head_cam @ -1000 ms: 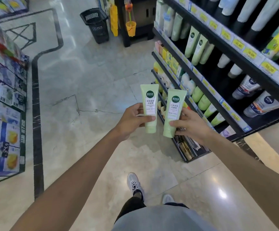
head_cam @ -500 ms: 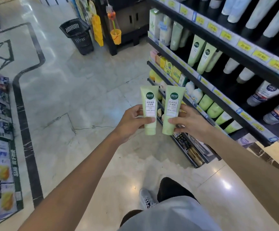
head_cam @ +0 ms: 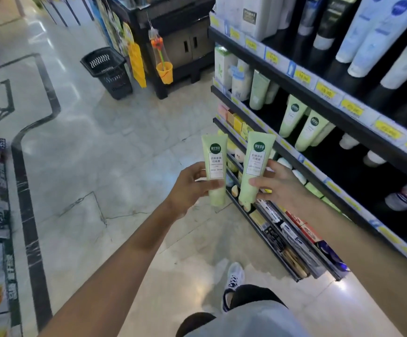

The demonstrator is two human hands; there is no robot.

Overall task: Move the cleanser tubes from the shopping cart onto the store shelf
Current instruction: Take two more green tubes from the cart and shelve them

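We're in a shop aisle, and the floor (head_cam: 114,152) is glossy pale marble with a dark inlaid border and a thin crack running across one slab. On the right, a black store shelf (head_cam: 302,122) climbs in tiers, its edges lined with yellow price tags (head_cam: 325,90) too blurred to read. A black plastic basket (head_cam: 107,71) stands on the floor farther down, beside a display hung with an orange cup (head_cam: 164,72).

Up front, two pale green cleanser tubes, held upright, cap down, side by side but apart. The left hand (head_cam: 190,188) wraps fingers and thumb round the left tube (head_cam: 215,166); the right hand (head_cam: 280,188) pinches the right tube (head_cam: 257,166) between thumb and fingers. Both hover in the air just ahead of the lower shelves. Each is a smooth, flattened plastic tube carrying a round dark green logo and a white panel of Chinese characters, too small to make out.

Matching green tubes (head_cam: 302,125) already lean on the middle tier. Above, tall white tubes (head_cam: 377,35) with a round blue badge. Bottom right, a white sneaker (head_cam: 234,280) on the marble.
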